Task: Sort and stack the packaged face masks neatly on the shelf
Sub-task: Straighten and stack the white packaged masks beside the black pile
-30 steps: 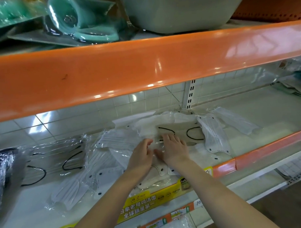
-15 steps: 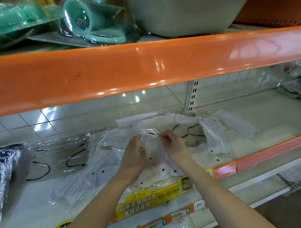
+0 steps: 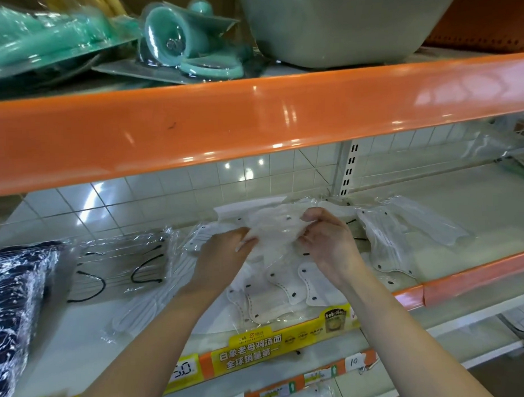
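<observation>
Head view. Left hand and right hand: both pinch one clear-wrapped white mask packet, fingers curled on its left and right ends, lifted just above a loose pile of white mask packets on the cream shelf. Pile reaches the shelf's orange front lip. Left: packets with black ear loops, then a dark wrapped bundle. Right: two more white packets, open shelf beyond. Orange upper shelf edge hangs close overhead.
</observation>
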A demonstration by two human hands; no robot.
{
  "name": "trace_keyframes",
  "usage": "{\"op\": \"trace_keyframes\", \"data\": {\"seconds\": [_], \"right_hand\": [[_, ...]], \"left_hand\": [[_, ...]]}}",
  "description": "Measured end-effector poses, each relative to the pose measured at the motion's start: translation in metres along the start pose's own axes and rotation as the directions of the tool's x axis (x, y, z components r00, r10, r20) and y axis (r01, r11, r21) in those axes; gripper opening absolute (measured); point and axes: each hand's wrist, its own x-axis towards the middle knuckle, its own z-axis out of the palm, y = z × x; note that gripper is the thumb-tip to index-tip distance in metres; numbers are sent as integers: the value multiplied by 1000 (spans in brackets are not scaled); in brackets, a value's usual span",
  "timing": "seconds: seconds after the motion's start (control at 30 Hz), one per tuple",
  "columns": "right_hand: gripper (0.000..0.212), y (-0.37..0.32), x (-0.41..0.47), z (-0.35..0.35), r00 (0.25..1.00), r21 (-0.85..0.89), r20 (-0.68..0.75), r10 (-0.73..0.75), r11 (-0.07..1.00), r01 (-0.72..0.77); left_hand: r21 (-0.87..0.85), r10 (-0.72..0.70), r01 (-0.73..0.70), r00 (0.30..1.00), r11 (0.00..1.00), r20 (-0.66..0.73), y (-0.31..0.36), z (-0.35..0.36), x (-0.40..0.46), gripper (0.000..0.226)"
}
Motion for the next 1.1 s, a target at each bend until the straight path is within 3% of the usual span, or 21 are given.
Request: {"op": "trace_keyframes", "data": {"seconds": [0.1,0.17,0.2,0.27,0.33,0.4,0.5,0.6,0.7,0.77,0.83,1.0,1.1], "right_hand": [[39,1,-2,2,967,-290,-110,-228,938,188],[31,5,-8,5,920,-533,12,-392,776,337],[28,9,-12,8,900,-662,119,-420,642,387],[27,21,-17,16,831,-842,379,-406,221,492],[38,38,-17,28,707,-775,629,-323,-191,602],[45,59,-14,41,650,-685,724,-229,-342,643],[34,82,-10,62,665,-673,730,-154,-330,662],[38,96,-7,85,752,-717,659,-11,-309,624],[46,108,-4,108,751,-685,648,128,-332,648],[49,119,-1,120,748,-672,649,138,-357,649],[50,129,-1,133,742,-656,658,131,-385,649],[59,164,5,162,741,-671,671,37,-393,628],[38,184,5,178,725,-667,689,0,-389,635]], "left_hand": [[350,285,-213,944,912,-168,-15,-12,-6,21],[458,395,-290,906,840,-151,-28,-17,-11,35],[509,414,-295,900,809,-135,-33,-20,-14,40],[576,415,-280,903,768,-115,-40,-24,-20,49],[558,405,-277,907,782,-117,-46,-26,-24,54],[493,401,-294,907,819,-126,-50,-29,-31,56],[505,365,-275,927,818,-87,-57,-41,-44,64],[538,307,-241,951,808,-36,-74,-49,-60,73],[584,206,-160,979,796,-12,-97,-59,-75,46],[605,111,-86,994,791,-4,-110,-70,-81,39],[616,34,-19,999,788,-13,-123,-82,-86,53],[643,-15,96,991,760,-131,-153,-107,-85,52],[631,-91,134,991,764,-99,-167,-114,-84,57]]}}
